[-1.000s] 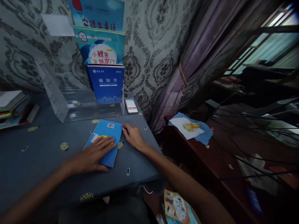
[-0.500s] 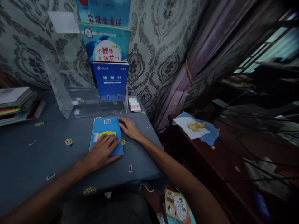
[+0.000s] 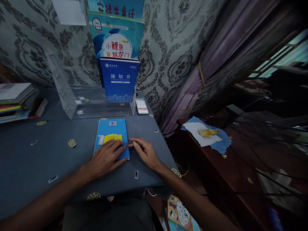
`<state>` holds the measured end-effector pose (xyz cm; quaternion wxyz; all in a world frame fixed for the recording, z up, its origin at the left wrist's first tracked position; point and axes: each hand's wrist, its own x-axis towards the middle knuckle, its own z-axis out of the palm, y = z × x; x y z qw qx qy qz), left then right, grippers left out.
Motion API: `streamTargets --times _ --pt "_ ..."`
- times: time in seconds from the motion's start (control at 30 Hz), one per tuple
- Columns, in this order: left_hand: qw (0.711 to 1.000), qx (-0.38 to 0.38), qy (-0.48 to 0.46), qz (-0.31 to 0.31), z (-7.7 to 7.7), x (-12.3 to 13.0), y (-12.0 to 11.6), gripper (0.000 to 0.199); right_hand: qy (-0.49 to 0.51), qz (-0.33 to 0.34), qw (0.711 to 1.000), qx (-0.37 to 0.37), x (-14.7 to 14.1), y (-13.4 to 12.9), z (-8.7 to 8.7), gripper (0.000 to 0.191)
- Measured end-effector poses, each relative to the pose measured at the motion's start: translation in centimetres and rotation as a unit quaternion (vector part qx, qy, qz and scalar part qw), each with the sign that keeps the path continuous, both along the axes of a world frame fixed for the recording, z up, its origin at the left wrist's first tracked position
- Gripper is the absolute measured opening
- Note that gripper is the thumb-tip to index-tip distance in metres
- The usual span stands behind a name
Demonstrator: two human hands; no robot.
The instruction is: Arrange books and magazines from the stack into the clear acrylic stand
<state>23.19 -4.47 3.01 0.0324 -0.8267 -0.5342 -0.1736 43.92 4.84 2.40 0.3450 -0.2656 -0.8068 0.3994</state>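
A blue book [image 3: 112,129] lies on the cloth-covered table, a barcode near its far edge and a yellow patch at its middle. Flat across its near half rests my left hand [image 3: 109,155], fingers stretched out, hiding part of the cover. My right hand [image 3: 145,152] is beside the book's right edge, fingers extended and thumb apart; whether the fingertips touch the edge I cannot tell. Beyond the book stands a clear acrylic rack [image 3: 96,110], holding a dark blue booklet [image 3: 121,80] in front of a teal picture book [image 3: 117,35].
A stack of books [image 3: 16,101] sits at the table's left. Right of the rack is a small blurred item [image 3: 141,106]. A dark red cabinet [image 3: 216,170] with a blue cloth [image 3: 222,141] and cables stands to the right. An orange book [image 3: 179,208] lies low.
My right hand has moved from the book's far right corner nearer to me along its right side. My left hand stays on the cover. The view has shifted slightly.
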Motion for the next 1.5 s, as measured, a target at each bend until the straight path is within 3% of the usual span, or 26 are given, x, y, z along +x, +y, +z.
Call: streamTargets --times 0.73,1.07,1.5 --pt "1.000 -0.019 -0.013 -0.014 1.1 0.2 0.2 0.036 0.022 0.032 0.999 -0.007 0.1 -0.4 0.4 0.035" --pt "1.000 -0.015 -0.004 -0.017 0.8 0.0 0.1 0.037 0.039 0.046 0.998 0.004 0.2 -0.5 0.6 0.036" --pt "0.999 0.036 0.024 -0.033 0.7 0.0 0.2 0.037 0.078 0.080 0.994 0.019 0.2 -0.6 0.7 0.037"
